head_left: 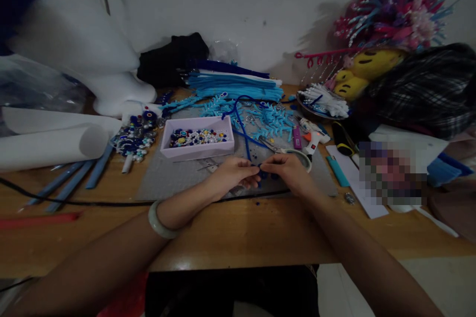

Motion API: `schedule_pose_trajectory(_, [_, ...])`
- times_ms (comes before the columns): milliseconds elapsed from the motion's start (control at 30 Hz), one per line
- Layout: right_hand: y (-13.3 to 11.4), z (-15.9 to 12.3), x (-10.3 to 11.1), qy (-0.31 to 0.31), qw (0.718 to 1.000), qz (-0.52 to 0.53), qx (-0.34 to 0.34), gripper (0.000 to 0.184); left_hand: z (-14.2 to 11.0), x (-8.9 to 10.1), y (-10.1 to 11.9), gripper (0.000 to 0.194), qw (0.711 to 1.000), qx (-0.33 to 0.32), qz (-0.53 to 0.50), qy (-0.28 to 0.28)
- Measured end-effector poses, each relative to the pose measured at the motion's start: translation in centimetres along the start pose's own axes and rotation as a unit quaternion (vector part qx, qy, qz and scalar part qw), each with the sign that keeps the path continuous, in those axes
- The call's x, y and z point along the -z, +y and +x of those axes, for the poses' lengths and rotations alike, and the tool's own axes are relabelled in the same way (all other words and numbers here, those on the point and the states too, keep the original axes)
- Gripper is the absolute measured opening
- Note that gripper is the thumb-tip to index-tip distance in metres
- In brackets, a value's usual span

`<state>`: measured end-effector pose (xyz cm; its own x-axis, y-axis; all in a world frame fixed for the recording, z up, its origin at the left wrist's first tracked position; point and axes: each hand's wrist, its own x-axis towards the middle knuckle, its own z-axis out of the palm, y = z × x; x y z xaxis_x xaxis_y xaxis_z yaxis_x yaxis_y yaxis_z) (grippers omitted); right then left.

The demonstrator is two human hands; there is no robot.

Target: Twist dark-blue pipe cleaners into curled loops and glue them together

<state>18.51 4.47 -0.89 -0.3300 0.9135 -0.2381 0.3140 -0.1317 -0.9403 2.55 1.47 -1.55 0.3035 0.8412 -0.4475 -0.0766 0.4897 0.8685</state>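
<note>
My left hand point(236, 176) is closed, its thumb and fingertips pinching a blue pipe cleaner point(247, 146) low over the front of the grey mat. Fingertip to fingertip with it, my right hand point(285, 171) is also closed in a pinch on the same blue work. Small dark blue loops point(274, 176) show just under the right fingers. What exactly lies between the fingertips is too small to make out. Behind the right hand lie scissors point(297, 152). A white box point(199, 152) of mixed beads stands beyond the left hand.
Light blue branched pieces point(277, 121) and a bundle of pipe cleaners point(234, 84) lie at the back of the mat point(156, 178). A glue gun point(315, 139) and a teal stick point(337, 171) are on the right. A beaded ornament point(134, 141) and white roll point(48, 146) occupy the left.
</note>
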Motion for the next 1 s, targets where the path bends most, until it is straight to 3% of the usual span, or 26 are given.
schedule_pose_trajectory(100, [0.0,0.1,-0.1,-0.02,1.0,0.016,0.0,0.007,-0.1,-0.1,0.1,0.011,1.0,-0.006,0.012,-0.009])
schedule_pose_trajectory(267, [-0.4,0.1,-0.1,-0.051,0.967,0.243,-0.059,0.019,0.2,0.0,0.1,0.007,0.995,-0.087,-0.035,0.016])
schedule_pose_trajectory(367, [-0.5,0.1,-0.2,-0.044,0.956,0.287,-0.051,0.018,0.5,0.1,0.0,0.01,0.987,-0.127,-0.092,0.047])
schedule_pose_trajectory(467, [-0.1,0.2,-0.5,-0.025,0.967,0.253,-0.035,0.015,0.5,-0.1,-0.3,0.013,0.986,-0.144,-0.063,0.05])
schedule_pose_trajectory(567, [0.4,0.4,-0.7,0.003,0.981,0.196,-0.012,0.015,0.3,-0.4,-0.4,0.011,0.989,-0.142,0.039,0.012])
schedule_pose_trajectory(667, [0.5,0.3,-0.6,-0.008,0.99,0.143,-0.009,0.016,0.0,-0.3,-0.2,0.012,0.985,-0.136,0.107,-0.004])
schedule_pose_trajectory(800, [0.6,0.4,-0.3,-0.026,0.997,0.074,0.021,0.017,0.0,0.0,0.0,0.022,0.989,-0.117,0.09,0.03])
schedule_pose_trajectory(1000, [0.6,0.6,-0.2,0.009,0.999,0.043,0.018,0.032,0.3,0.1,-0.5,0.018,0.996,-0.087,-0.011,-0.008])
